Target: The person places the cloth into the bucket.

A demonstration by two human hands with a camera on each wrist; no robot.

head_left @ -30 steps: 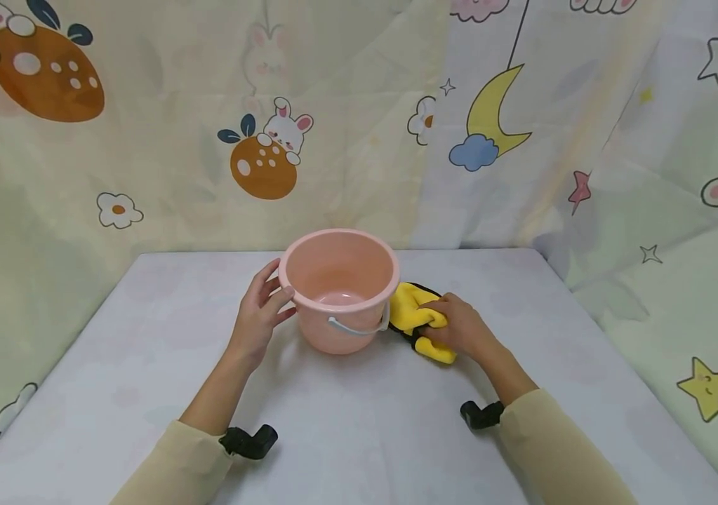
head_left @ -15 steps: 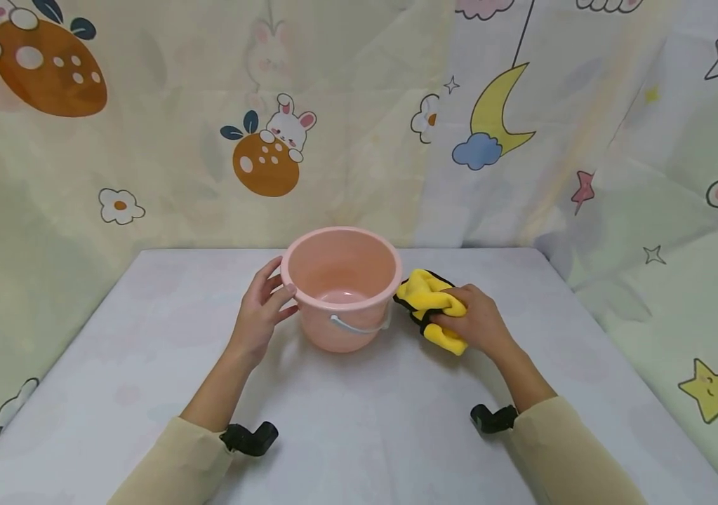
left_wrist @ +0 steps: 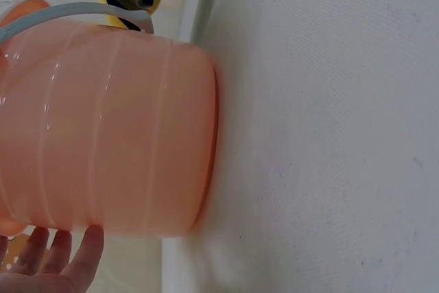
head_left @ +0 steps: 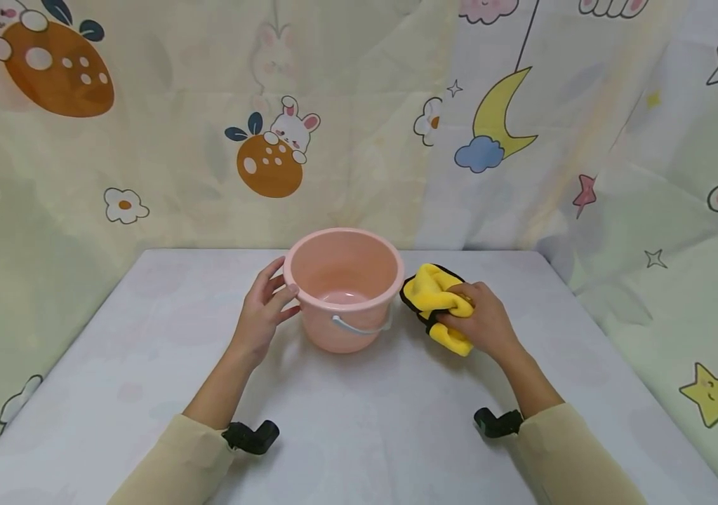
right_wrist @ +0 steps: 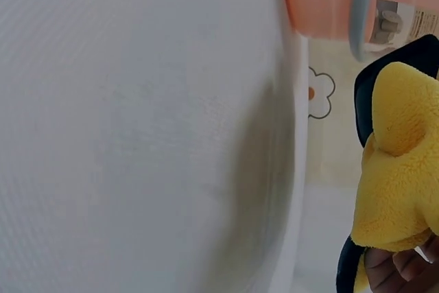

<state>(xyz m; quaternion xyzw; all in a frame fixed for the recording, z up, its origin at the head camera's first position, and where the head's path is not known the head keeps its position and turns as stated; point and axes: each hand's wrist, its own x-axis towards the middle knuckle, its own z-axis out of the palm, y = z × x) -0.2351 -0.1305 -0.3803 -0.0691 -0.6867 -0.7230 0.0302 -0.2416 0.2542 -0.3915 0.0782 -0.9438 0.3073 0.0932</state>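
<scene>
A pink plastic bucket [head_left: 346,322] with a pale handle [head_left: 359,328] stands upright on the table. My left hand [head_left: 257,315] touches its left side, fingers spread and thumb near the rim. In the left wrist view the fingertips [left_wrist: 92,235] meet the ribbed wall. Just right of the bucket, my right hand [head_left: 485,319] pinches a bunched yellow cloth [head_left: 437,291] with black edging. The cloth is fluffy in the right wrist view [right_wrist: 398,169] and its shadow lies on the table below it. Part of the right hand's fingers is hidden in the folds.
A white cloth covers the table [head_left: 352,435], whose back edge runs just behind the bucket. A printed fabric backdrop [head_left: 359,161] hangs behind and at the sides. A black device is strapped at each wrist, the left one [head_left: 254,438] and the right one [head_left: 497,423].
My right hand has drawn the yellow cloth to the right and slightly up, away from the bucket's side. My left hand stays at the bucket, which has not moved on the table.
</scene>
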